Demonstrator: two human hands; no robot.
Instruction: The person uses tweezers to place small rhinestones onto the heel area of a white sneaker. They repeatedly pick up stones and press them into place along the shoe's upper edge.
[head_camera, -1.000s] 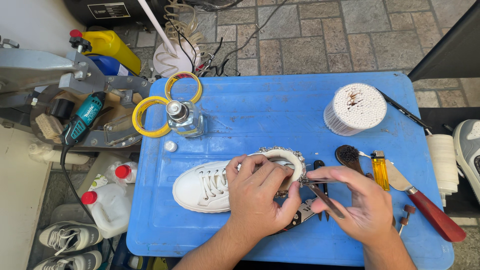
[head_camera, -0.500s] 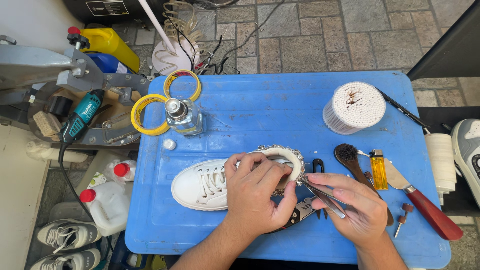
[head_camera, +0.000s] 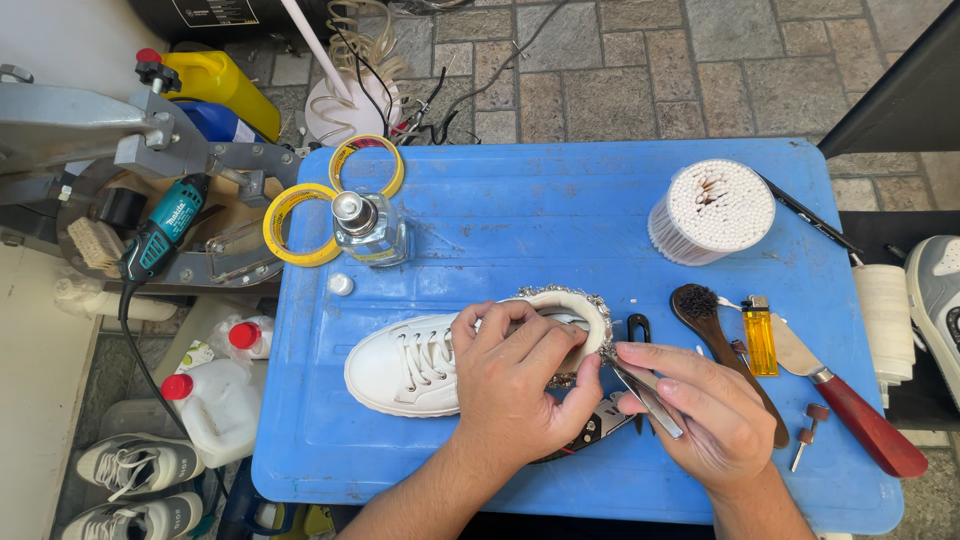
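My left hand (head_camera: 515, 375) is gripping the white sneaker (head_camera: 420, 365) on the blue counter (head_camera: 520, 220) — my right hand (head_camera: 705, 415), fingers pinched shut on the metal tweezers (head_camera: 645, 395), has shifted closer, its tip now touching the studded heel collar (head_camera: 590, 305).

a blue bench (head_camera: 560, 215) stands on a floor of grey stone pavers (head_camera: 640, 70) in even daylight; a grey metal stand (head_camera: 90, 125) sits just left.
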